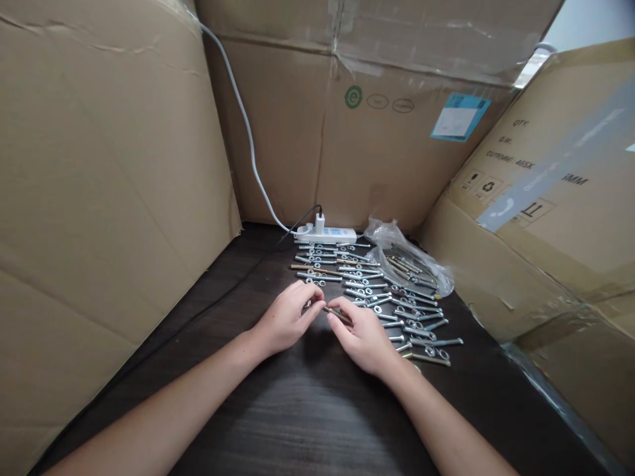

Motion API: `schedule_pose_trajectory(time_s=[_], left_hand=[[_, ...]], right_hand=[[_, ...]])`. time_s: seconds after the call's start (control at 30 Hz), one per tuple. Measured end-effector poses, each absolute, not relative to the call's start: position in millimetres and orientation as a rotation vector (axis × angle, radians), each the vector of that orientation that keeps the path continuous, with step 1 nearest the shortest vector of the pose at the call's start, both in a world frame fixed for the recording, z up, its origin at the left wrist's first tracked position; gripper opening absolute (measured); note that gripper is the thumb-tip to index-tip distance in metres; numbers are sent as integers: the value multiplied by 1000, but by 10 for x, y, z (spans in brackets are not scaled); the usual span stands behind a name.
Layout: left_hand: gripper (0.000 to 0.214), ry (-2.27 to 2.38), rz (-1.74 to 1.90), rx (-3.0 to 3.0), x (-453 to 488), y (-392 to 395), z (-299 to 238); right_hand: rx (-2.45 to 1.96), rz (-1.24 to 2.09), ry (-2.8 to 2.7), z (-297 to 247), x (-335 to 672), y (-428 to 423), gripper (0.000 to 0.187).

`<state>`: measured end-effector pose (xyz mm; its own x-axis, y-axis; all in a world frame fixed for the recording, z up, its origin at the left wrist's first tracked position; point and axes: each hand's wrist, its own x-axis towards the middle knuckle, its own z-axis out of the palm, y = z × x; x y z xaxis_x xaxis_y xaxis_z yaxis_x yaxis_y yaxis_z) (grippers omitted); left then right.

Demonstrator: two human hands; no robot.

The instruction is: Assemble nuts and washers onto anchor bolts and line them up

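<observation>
My left hand (288, 317) and my right hand (362, 337) meet low over a dark wooden table (307, 410). Between their fingertips is a brownish metal bolt (337, 313). My right hand pinches its near end, and my left fingers are closed around its far end, where a small part shows that I cannot make out. Just beyond and to the right lie several silver bolts with washers and nuts (347, 277), laid out in rows. A clear plastic bag (407, 261) with more bolts inside rests at the rows' far right.
A white power strip (330, 233) with a plugged charger and a white cable (248, 132) lies at the table's back. Large cardboard boxes wall in the left (99, 198), the back (372, 132) and the right (546, 218).
</observation>
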<state>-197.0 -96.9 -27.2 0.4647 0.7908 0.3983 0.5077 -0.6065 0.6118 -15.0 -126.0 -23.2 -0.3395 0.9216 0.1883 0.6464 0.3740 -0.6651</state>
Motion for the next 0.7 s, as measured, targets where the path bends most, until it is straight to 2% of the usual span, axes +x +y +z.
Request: schedule_pose_trajectory(time_s=[0.7], left_hand=[[14,1002,938,2167,-1935,-1086,-216]], right_hand=[[-1282,729,-1974,-272,-166,-1269,19]])
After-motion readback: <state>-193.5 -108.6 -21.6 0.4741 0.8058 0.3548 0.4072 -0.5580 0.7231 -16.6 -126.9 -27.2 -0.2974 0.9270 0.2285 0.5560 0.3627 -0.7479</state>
